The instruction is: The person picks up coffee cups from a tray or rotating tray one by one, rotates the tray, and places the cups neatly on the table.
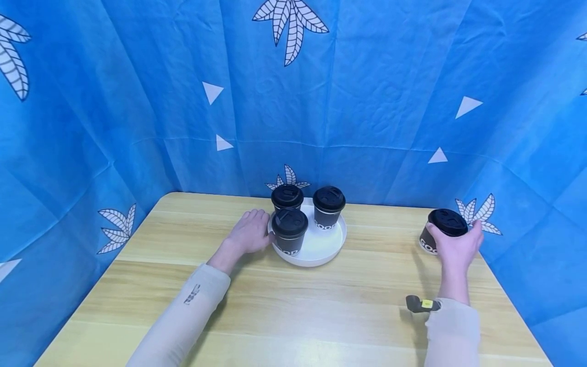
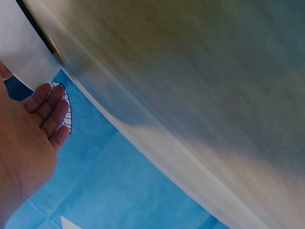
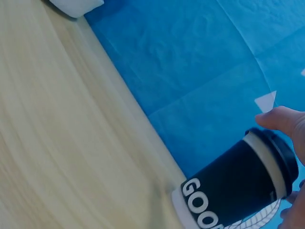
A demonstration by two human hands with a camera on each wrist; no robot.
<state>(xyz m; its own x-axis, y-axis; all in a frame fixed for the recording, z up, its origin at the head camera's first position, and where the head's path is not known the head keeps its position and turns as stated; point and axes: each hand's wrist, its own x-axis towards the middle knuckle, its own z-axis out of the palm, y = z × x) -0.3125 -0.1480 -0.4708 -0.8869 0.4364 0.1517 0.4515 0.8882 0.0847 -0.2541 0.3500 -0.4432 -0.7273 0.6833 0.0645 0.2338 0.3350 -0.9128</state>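
At the right of the table, my right hand grips a black lidded paper coffee cup round its lid. White letters mark this cup; its base is at or just above the wood, I cannot tell which. My left hand is at the left rim of a round white tray, thumb by the rim. In the left wrist view, the fingers bend loosely beside the tray wall. On the tray stand three similar cups: front left, back left and right.
The light wooden table runs back to a blue curtain with white leaves and triangles. This curtain also closes off both sides. A dark strap piece with a yellow label sticks out from my right cuff.
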